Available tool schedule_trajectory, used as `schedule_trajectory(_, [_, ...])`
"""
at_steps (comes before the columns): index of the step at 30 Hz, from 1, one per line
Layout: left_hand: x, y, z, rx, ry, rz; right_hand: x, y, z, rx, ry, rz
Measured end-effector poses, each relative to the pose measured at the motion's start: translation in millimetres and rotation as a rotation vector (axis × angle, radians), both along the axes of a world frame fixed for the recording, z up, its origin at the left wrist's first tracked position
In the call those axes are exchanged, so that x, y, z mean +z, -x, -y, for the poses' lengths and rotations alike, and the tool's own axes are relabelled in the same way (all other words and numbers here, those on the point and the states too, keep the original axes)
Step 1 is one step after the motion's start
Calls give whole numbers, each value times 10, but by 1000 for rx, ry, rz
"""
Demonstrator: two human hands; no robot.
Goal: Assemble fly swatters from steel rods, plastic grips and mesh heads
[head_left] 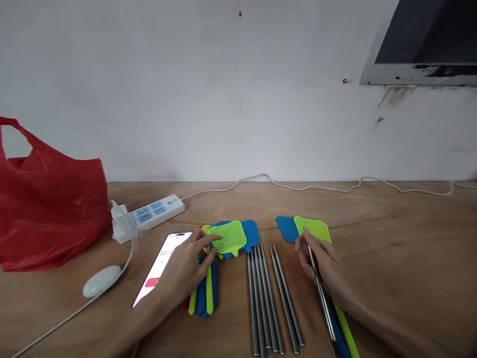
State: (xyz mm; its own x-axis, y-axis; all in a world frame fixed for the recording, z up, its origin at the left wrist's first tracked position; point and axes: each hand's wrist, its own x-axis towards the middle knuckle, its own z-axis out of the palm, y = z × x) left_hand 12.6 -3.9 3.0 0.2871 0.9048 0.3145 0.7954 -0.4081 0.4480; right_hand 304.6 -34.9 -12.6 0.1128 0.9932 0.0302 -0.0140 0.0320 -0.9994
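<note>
My left hand (pixel 192 261) reaches over the left pile with thumb and fingers apart, fingertips at the edge of a yellow-green fly swatter head (pixel 231 234). A blue swatter head (pixel 252 233) shows beneath that one. Below the hand lie several coloured plastic handles (pixel 209 293). My right hand (pixel 322 258) is closed around a slim metal rod (pixel 323 301), which slants down toward me. Past its fingers rest a yellow-green swatter head (pixel 316 228) and a blue one (pixel 286 227). Between my hands lie several bare metal rods (pixel 263 298), side by side.
A lit phone (pixel 164 261) lies partly under my left forearm. Farther left are a white power strip (pixel 158 211), a white mouse-shaped object (pixel 101 281) and a red plastic bag (pixel 52 204). A thin white cable (pixel 264 175) runs along the wall.
</note>
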Motion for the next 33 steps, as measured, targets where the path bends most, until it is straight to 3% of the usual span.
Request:
schedule_trajectory(6, [11, -64, 160, -162, -121, -6, -40, -87, -12, 34, -33, 210])
schedule_trajectory(12, [10, -116, 269, -329, -29, -31, -113, -131, -11, 11, -241, 710])
schedule_trajectory(15, [11, -133, 301, -389, 12, -49, -107, -124, 11, 70, -289, 969])
schedule_trajectory(18, [1, -146, 334, -431, 27, -60, -86, -105, 35, 146, -358, 1101])
schedule_trajectory(21, [-20, -155, 358, -461, 56, -65, -64, -127, 31, 119, -412, 1232])
schedule_trajectory(27, [-23, -176, 385, -501, 77, -82, -40, -274, -20, -101, -273, 1554])
schedule_trajectory(33, [-47, -174, 381, -498, 58, -105, -145, -287, -25, -93, -259, 1595])
